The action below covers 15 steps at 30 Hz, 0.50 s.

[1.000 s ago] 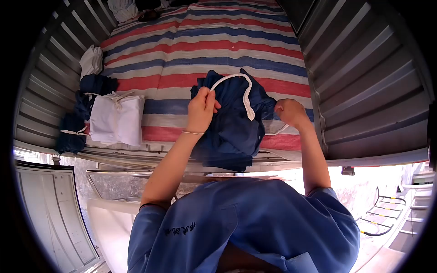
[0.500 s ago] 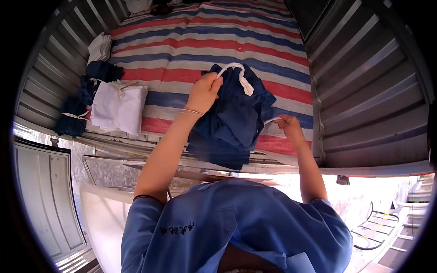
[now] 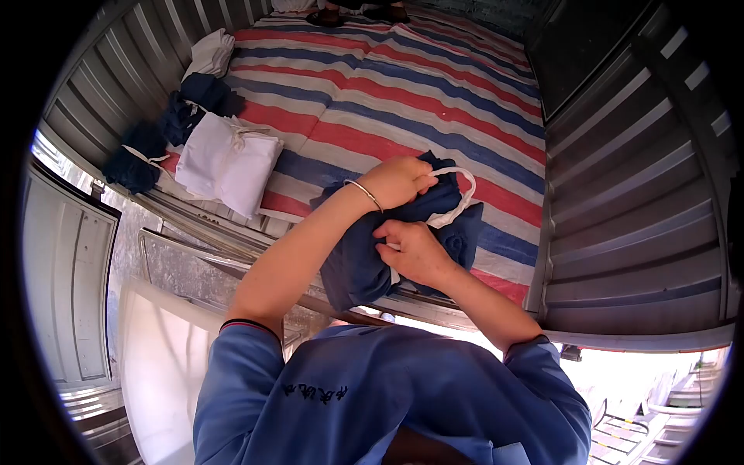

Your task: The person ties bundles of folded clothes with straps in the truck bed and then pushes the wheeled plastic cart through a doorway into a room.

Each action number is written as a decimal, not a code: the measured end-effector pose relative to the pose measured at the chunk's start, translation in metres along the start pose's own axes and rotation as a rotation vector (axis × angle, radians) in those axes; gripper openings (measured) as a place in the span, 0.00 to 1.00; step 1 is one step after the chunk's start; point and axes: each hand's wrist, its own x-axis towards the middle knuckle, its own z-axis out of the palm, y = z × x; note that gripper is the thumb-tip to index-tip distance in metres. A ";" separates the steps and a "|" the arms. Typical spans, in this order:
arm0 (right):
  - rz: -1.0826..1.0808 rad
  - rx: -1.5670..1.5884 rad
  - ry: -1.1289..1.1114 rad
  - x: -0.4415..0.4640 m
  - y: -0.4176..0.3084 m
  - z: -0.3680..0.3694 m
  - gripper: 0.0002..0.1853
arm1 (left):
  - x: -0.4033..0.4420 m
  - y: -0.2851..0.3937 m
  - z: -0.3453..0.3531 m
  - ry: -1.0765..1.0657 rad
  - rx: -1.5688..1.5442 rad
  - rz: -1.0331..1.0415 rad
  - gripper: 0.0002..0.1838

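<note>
A bundle of folded navy cloth (image 3: 358, 260) lies at the near edge of the striped sheet, in front of my body. My left hand (image 3: 401, 183), with a bangle at the wrist, is over the top of the bundle, its fingers closed on a white cloth tie (image 3: 470, 190). From those fingers the tie loops out to the right and its end hangs down over the navy cloth. My right hand (image 3: 418, 252) is just below, at the bundle's middle, fingers pinched together. A short bit of white tie shows under that hand.
Red, white and blue striped sheeting (image 3: 349, 116) covers the floor between ribbed metal walls (image 3: 628, 194). At the left sit a tied white cloth bundle (image 3: 225, 167), tied navy bundles (image 3: 133, 159) and a white stack (image 3: 209, 54). A person's shoes (image 3: 325, 17) show at the far end.
My right hand has come in from the right side of the bundle to its middle, bringing its tie end across. My left hand has shifted right and down. The view has turned slightly.
</note>
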 end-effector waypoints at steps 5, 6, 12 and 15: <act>-0.180 -0.245 -0.155 0.010 -0.017 0.028 0.08 | -0.030 -0.027 0.020 -0.050 0.422 0.247 0.12; -0.219 -0.397 -0.222 0.011 -0.021 0.025 0.08 | -0.042 -0.033 0.024 0.119 0.392 0.278 0.07; -0.381 -0.617 -0.116 0.032 -0.036 -0.022 0.02 | -0.112 -0.012 0.028 0.666 -0.249 -0.021 0.06; -0.514 -0.551 -0.031 0.048 -0.018 -0.028 0.03 | -0.121 -0.041 0.069 0.717 -0.583 -0.039 0.10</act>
